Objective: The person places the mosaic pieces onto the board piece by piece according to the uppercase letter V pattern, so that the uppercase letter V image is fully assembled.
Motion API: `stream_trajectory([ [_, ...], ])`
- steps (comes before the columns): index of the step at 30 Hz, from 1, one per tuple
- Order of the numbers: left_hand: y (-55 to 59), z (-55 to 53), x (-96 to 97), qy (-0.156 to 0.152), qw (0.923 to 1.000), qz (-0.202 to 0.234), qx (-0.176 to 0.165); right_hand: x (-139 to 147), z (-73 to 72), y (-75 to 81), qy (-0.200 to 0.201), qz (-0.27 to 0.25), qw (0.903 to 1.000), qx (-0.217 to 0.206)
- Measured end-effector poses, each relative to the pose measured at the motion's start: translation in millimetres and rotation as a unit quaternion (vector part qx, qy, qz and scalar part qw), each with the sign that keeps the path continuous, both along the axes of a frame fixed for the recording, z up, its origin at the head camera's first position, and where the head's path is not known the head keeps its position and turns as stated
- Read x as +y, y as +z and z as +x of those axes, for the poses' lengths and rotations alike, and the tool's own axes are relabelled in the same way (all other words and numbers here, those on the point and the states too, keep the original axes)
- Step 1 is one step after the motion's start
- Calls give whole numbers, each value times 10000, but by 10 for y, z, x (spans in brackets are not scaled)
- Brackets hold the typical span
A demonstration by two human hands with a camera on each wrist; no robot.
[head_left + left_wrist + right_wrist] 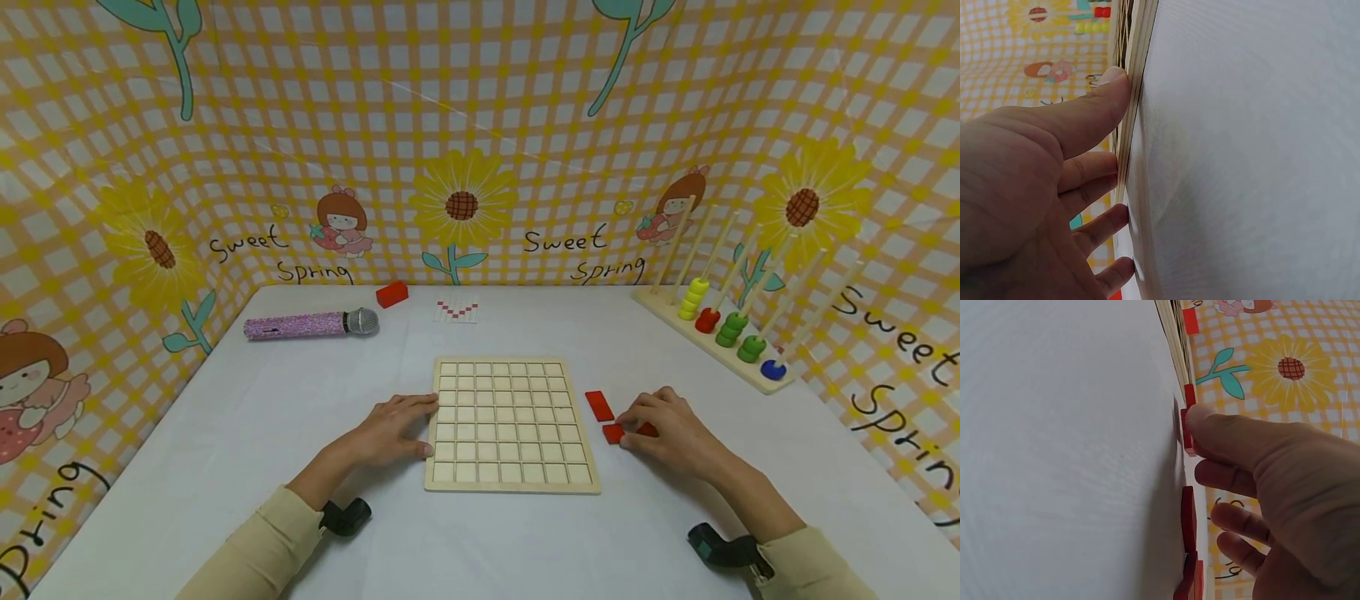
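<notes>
A square wooden grid board (pixel 510 427) lies on the white table, its compartments bare. My left hand (pixel 392 430) rests against the board's left edge, thumb and fingers extended; the left wrist view shows the thumb (pixel 1107 103) touching the rim. Right of the board, my right hand (pixel 667 429) pinches a small red tile (pixel 611 434) at the tabletop. One flat red tile (pixel 599 406) lies just beyond it, and more red (pixel 647 430) shows beneath the hand. In the right wrist view, further red tiles (pixel 1189 519) lie under the curled fingers.
At the back stand a red block (pixel 392 294) and a card with a red square pattern (pixel 455 310). A glittery pink microphone (pixel 300 326) lies back left. A wooden peg rack (pixel 708 337) with coloured beads stands back right. Patterned cloth (pixel 465 100) walls the table's back and sides.
</notes>
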State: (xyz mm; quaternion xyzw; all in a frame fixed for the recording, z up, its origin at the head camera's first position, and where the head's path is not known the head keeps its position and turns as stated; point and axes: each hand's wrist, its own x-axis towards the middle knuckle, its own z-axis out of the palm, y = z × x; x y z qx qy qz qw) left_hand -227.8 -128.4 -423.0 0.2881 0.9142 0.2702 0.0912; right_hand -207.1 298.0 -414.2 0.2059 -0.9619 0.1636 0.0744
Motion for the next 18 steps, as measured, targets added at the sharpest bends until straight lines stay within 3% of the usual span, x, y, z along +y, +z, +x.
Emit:
stream_trajectory([
  [18, 1, 10, 0, -15, 10000, -76, 14, -345, 54, 65, 268, -177, 9992, 247],
])
